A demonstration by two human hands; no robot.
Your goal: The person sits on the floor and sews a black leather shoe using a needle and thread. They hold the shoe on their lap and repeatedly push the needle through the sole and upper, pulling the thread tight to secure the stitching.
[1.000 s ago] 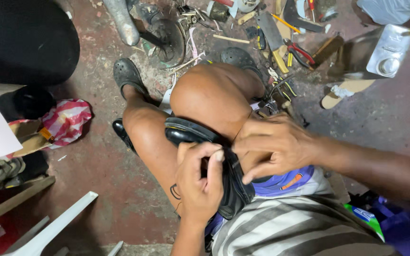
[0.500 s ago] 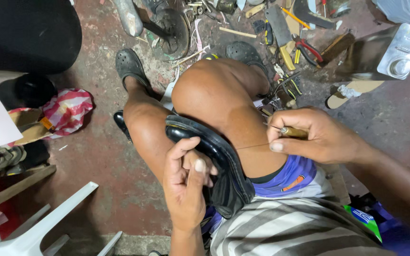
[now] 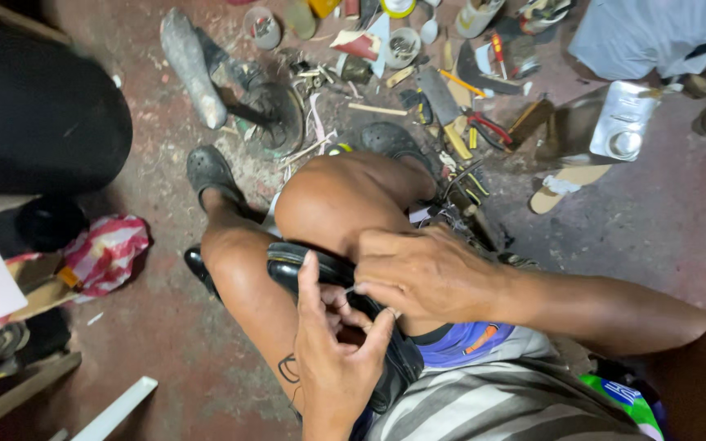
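Red concrete floor point(image 3: 165, 343), tools scattered. We bring right hand point(image 3: 426, 273) back onto black shoe point(image 3: 304, 265), pinching thread; left hand point(image 3: 332, 351) clamps shoe. Stitch pulled through.

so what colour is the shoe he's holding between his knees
Black and glossy; the shoe shows best in the head view.

One view only, worn on the head. Looks almost straight down, over the lap and knees, to the floor point(image 3: 663, 220). Very near the hands point(image 3: 418, 273), which fill the low middle. Farther off, at the top edge, a mess of tools point(image 3: 451, 106) on the floor. No second view to share with.
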